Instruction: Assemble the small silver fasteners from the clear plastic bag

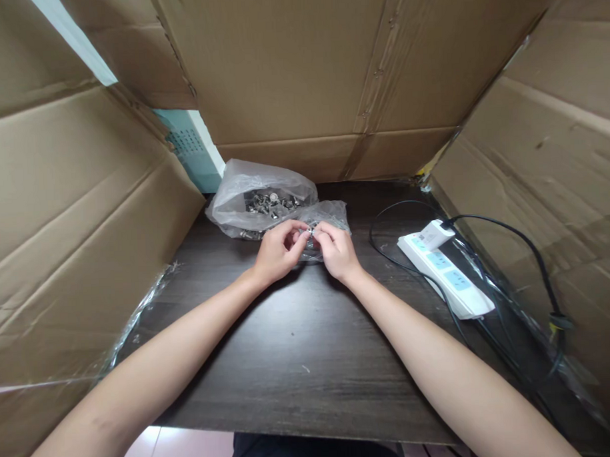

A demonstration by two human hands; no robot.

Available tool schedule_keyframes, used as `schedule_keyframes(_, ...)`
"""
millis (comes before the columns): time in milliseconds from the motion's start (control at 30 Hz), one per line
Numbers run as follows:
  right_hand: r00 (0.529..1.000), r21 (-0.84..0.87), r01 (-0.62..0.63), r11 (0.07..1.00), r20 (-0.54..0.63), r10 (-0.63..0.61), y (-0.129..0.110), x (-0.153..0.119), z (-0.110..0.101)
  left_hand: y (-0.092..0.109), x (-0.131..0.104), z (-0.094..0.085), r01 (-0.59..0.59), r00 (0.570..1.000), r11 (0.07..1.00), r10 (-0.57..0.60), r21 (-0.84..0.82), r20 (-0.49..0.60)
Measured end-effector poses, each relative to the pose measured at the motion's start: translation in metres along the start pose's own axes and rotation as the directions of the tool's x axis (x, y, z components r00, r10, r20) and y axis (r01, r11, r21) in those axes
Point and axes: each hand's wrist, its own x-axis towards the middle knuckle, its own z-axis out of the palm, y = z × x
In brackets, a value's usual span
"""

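Between the fingertips of both hands is a small shiny metal piece (311, 232), too small to make out fully. My left hand (282, 250) pinches it from the left, fingers curled. My right hand (336, 249) is closed on it from the right, its fingertips nearly touching the left ones. Just behind my left hand lies an open clear plastic bag (263, 180) with several small metal parts (273, 204) inside. A second, smaller clear bag (334, 213) lies behind and under my hands; its contents are partly hidden by my fingers.
A white power strip (449, 277) with a white adapter (436, 234) plugged in lies on the dark table (290, 369) at the right, with black cables around it. Cardboard walls (299, 69) stand at the back and both sides.
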Motion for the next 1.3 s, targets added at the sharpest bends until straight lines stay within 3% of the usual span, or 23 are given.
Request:
schedule_keyframes(500,0.999,0.035,-0.009,0.999,-0.031,0.011,-0.0014,-0.0003,0.0002,-0.0016,-0.0003,0.0000,0.011,1.000,1.000,-0.011,-0.012,-0.005)
schedule_keyframes(833,1.000,-0.023,-0.005,1.000,0.018,0.006,0.0007,-0.0013,0.0014,0.0005,-0.0002,-0.0002,-0.024,1.000,0.999,0.024,0.023,0.015)
schedule_keyframes(1300,1.000,0.021,0.002,1.000,-0.029,-0.002,-0.0007,-0.0003,0.0005,0.0003,0.0006,-0.0004,0.005,1.000,1.000,-0.005,0.001,-0.002)
